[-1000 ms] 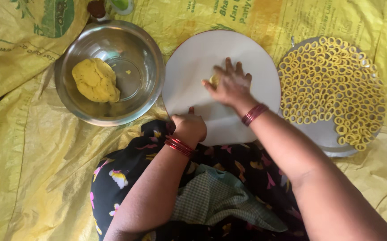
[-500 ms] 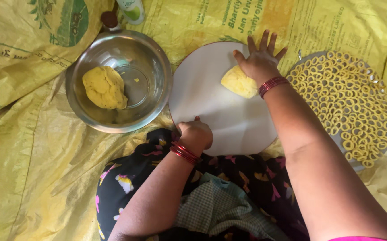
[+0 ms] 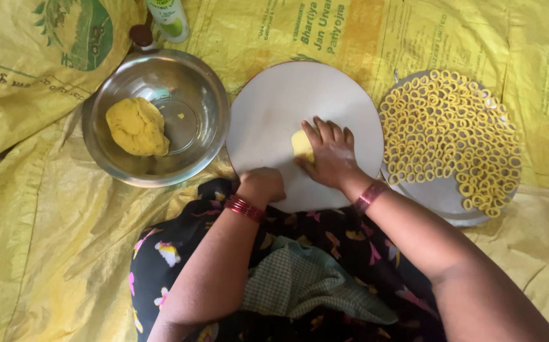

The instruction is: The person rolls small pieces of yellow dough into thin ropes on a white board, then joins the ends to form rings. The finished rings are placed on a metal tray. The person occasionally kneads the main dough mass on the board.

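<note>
A round white board (image 3: 274, 107) lies in front of me on yellow sheeting. My right hand (image 3: 330, 154) presses flat, palm down, on a small piece of yellow dough (image 3: 301, 145) near the board's middle. My left hand (image 3: 263, 183) rests with curled fingers on the board's near edge, gripping it. A steel bowl (image 3: 208, 111) to the left holds a larger lump of yellow dough (image 3: 137, 126). Red bangles circle both wrists.
A steel plate (image 3: 442, 199) at the right carries several small yellow dough rings (image 3: 451, 136). A green and white bottle (image 3: 168, 19) and a small brown-capped container (image 3: 141, 36) stand behind the bowl. Dark floral cloth covers my lap at the bottom.
My right hand drew back from the board's far right toward its middle, rolling the dough piece under the palm. The left hand stayed on the near edge.
</note>
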